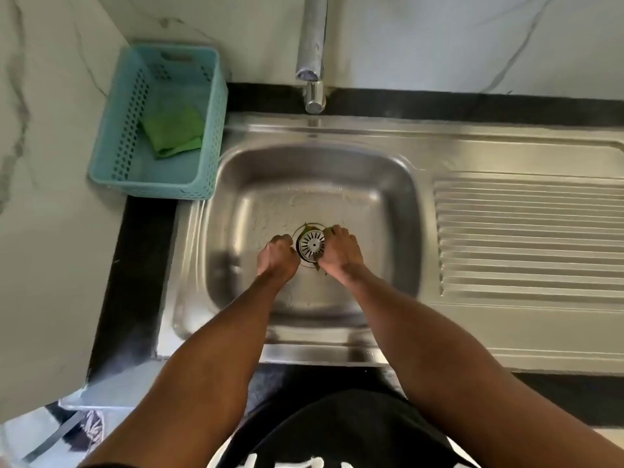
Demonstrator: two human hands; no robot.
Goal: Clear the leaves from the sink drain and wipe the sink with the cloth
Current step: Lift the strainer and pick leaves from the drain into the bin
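Observation:
Both my hands are down in the steel sink (256,184), either side of the round drain strainer (312,244). My right hand (341,252) is curled over green-brown leaves (310,227) that show at the strainer's top edge and under its palm. On the strainer's left rests my left hand (278,256), its fingers curled; what it holds is hidden. A folded green cloth (174,131) lies in the teal basket (202,106) left of the sink.
A chrome tap (312,52) hangs over the back of the basin. The ribbed draining board (526,238) runs to the right. A black counter strip (439,103) borders the sink, with white marble wall behind and to the left.

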